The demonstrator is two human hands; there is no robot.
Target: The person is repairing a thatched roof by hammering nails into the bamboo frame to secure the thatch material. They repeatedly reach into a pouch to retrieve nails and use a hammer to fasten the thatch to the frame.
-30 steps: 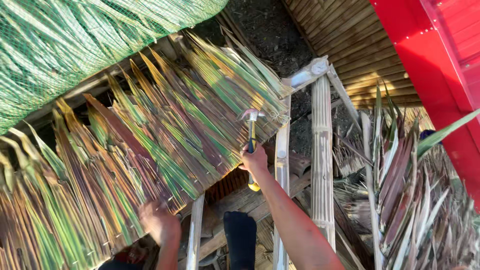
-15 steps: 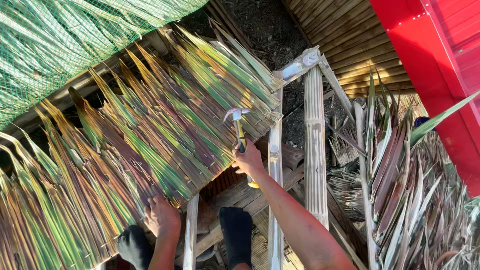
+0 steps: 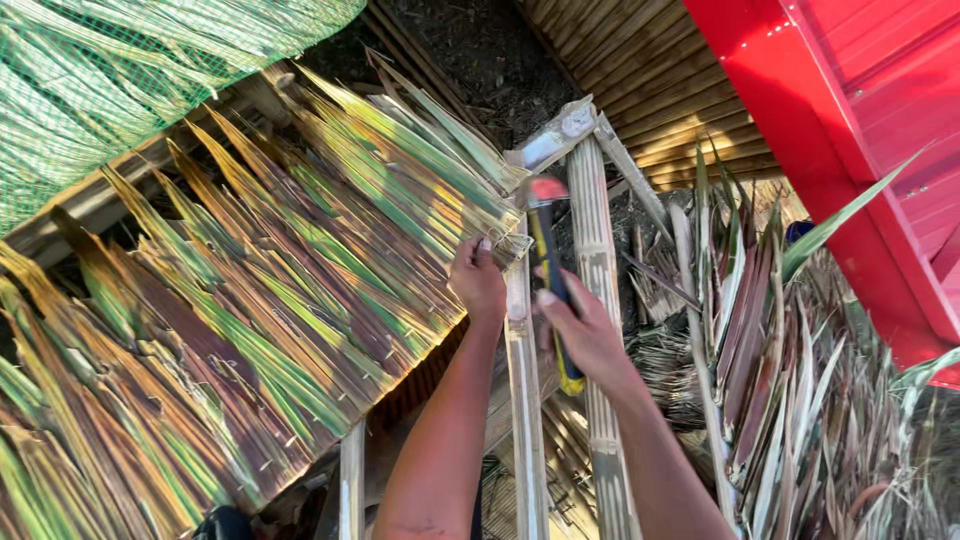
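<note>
Right grip [image 3: 585,335] holds one hammer [image 3: 548,270]; left grip [image 3: 478,280] pinches one thatch panel [image 3: 280,290].

2 hands: left hand [image 3: 478,283], right hand [image 3: 585,335]. 1 hammer [image 3: 548,262]. 1 thatch panel [image 3: 250,300]. 1 green net [image 3: 110,70].

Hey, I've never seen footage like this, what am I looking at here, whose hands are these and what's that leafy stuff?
There is no machine here. A camera on a person's head looks down at their own two bare hands. The left hand pinches the edge of a thatch panel of folded palm leaves, which lies across bamboo poles. The right hand grips a hammer with a yellow and dark handle, head raised. Loose palm leaves are piled on the right, beside a red wall. Green netting shows top left.
</note>
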